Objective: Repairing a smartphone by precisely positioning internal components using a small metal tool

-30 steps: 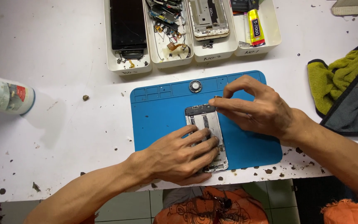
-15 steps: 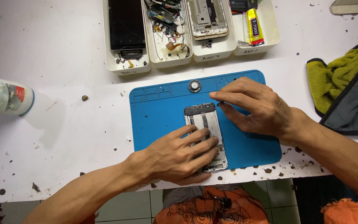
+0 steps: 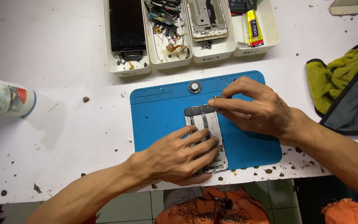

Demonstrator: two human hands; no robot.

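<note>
A disassembled phone frame (image 3: 204,120) lies upright on a blue work mat (image 3: 162,112) near the table's front edge. My left hand (image 3: 179,155) lies flat across the phone's lower half and presses it down. My right hand (image 3: 253,108) hovers at the phone's upper right corner, fingers pinched on a small dark part (image 3: 216,97) just above that corner. A small round metal disc (image 3: 194,86) sits on the mat above the phone.
Several white trays (image 3: 127,68) at the back hold a black screen (image 3: 126,27), loose boards and cables (image 3: 166,20), a metal phone frame (image 3: 206,18) and a yellow glue tube (image 3: 254,28). A green and grey cloth (image 3: 344,87) lies right. A white bottle (image 3: 5,97) lies left.
My right hand has lifted slightly up and away from the phone's top edge, its fingertips now pinched just above the upper right corner. My left hand has stayed on the phone.
</note>
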